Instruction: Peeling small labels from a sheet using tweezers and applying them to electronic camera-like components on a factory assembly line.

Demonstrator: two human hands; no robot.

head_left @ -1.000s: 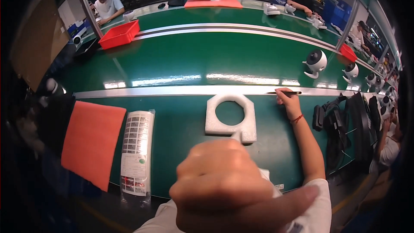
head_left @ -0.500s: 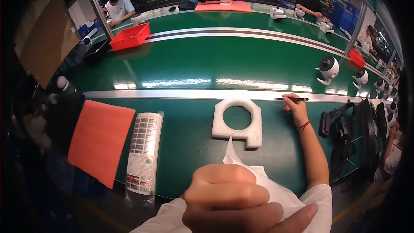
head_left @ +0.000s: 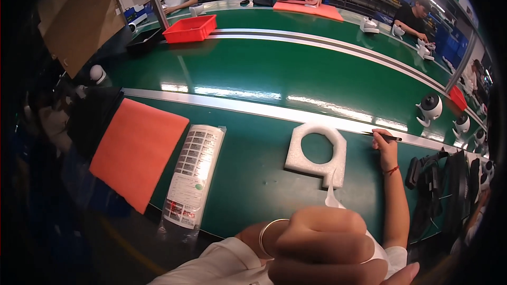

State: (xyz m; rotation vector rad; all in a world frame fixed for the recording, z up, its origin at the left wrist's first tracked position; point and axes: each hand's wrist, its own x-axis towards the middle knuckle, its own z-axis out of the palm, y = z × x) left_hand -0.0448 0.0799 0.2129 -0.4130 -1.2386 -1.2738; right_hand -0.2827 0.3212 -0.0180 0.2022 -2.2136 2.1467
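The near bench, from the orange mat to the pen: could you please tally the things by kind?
Orange mat: 1
Bagged leaflet: 1
White foam frame: 1
Pen, in the right hand: 1
Thin white sheet, in the left hand: 1
Total: 5

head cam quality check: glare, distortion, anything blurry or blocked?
Head view: overhead lights glare in streaks on the green belt; fisheye bends the metal rail and blackens the corners; the left hand looms large and soft at the lower edge; the foam frame and right hand stay sharp.
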